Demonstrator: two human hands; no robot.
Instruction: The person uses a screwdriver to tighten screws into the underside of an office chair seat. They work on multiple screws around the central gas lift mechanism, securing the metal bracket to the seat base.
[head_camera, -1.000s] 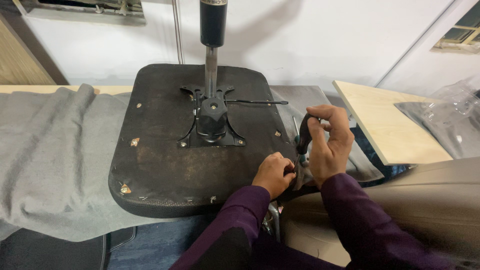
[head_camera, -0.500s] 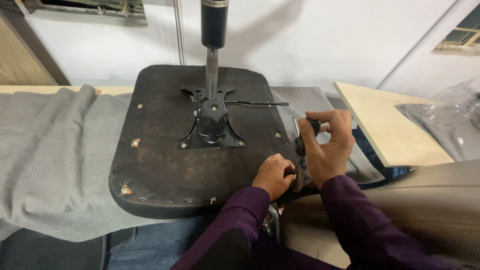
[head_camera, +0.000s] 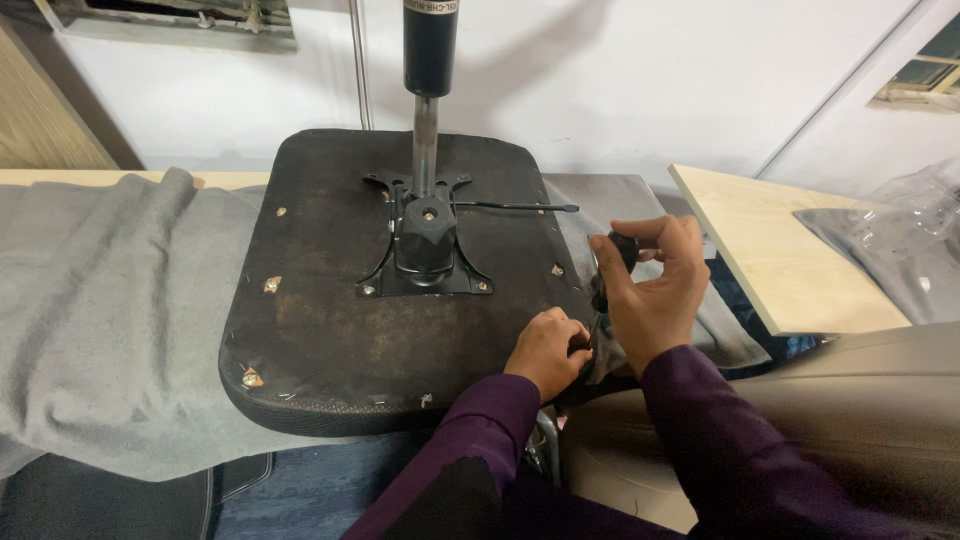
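Observation:
An upturned black chair seat (head_camera: 320, 320) lies bottom-up on grey cloth. A black metal mechanism plate (head_camera: 425, 250) and an upright gas cylinder (head_camera: 428, 60) are fixed at its middle, with a thin lever (head_camera: 520, 207) pointing right. My left hand (head_camera: 548, 350) is closed on a black part at the seat's right front edge. My right hand (head_camera: 655, 290) grips the top of a black armrest piece (head_camera: 618, 250) just off the seat's right side. Its lower end is hidden behind my hands. Both sleeves are purple.
A grey cloth (head_camera: 110, 300) covers the bench on the left. A light wooden board (head_camera: 770, 250) lies on the right, with crumpled clear plastic wrap (head_camera: 900, 240) beyond it. A beige padded surface (head_camera: 860, 400) lies under my right arm. A white wall stands behind.
My right hand has shifted its hold on the black armrest piece, fingers now pinching its rounded top. My left hand stays at the seat's edge. The seat has not moved.

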